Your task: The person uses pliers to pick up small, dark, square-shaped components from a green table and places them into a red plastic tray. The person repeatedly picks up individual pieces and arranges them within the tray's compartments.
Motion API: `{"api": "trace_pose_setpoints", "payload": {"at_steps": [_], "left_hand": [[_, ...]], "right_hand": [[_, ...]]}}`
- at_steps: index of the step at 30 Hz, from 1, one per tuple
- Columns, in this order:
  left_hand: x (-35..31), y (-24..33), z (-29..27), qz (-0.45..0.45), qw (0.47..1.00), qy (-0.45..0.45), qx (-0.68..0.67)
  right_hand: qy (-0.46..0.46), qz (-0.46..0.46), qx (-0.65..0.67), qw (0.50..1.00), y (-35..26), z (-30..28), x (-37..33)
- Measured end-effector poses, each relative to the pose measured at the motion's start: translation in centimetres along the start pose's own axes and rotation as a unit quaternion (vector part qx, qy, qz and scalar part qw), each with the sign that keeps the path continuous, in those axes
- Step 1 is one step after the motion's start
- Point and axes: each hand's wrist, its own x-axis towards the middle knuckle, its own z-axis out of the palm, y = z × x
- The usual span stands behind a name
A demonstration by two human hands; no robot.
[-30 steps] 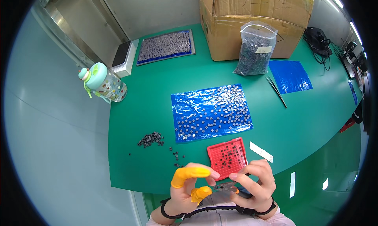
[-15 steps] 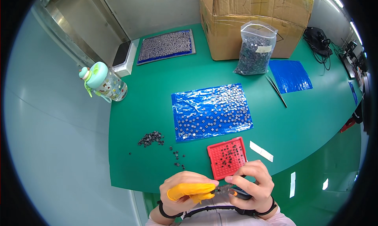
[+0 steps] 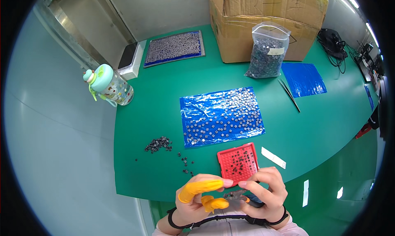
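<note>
Below the red tray, my right hand (image 3: 267,195) is closed around small pliers (image 3: 235,195) with dark and orange handles. The metal jaws point left, toward my left hand. Yellow finger covers sit on the thumb and a finger of my left hand (image 3: 199,197), which are spread apart beside the jaws. I make out nothing between them. Several tiny dark pieces lie in the red tray (image 3: 230,177), just beyond my hands. A heap of small dark parts (image 3: 158,144) rests on the green table to the left, with several strays near the tray.
Beyond the tray, blue film (image 3: 193,108) carries many small square parts. Tweezers (image 3: 290,96), a second blue sheet (image 3: 304,79) and a zip bag of dark parts (image 3: 267,57) stand right. Behind are a cardboard box (image 3: 230,38) and a filled panel (image 3: 173,49); a bottle (image 3: 115,90) stands left.
My left thumb and finger have parted from their pinch at the jaws, and the hand has shifted slightly right. My right hand keeps its hold on the pliers.
</note>
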Motion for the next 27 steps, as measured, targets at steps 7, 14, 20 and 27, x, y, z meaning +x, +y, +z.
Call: {"api": "trace_pose_setpoints", "payload": {"at_steps": [7, 14, 20, 27], "left_hand": [[0.3, -0.2, -1.4, 0.071, 0.991, -0.045, 0.104], [0.6, 0.5, -1.1, 0.051, 0.989, -0.035, 0.133], [0.5, 0.5, -1.1, 0.033, 0.988, -0.046, 0.147], [0.4, 0.5, -1.0, 0.027, 0.989, -0.048, 0.137]], "right_hand": [[0.0, 0.007, 0.008, 1.0, -0.1, 0.0, -0.1], [-0.013, 0.008, 0.002, 1.0, -0.1, -0.2, -0.1], [-0.014, 0.012, 0.004, 1.0, -0.1, -0.3, -0.2], [-0.014, 0.016, 0.014, 1.0, -0.1, -0.3, -0.3]]}}
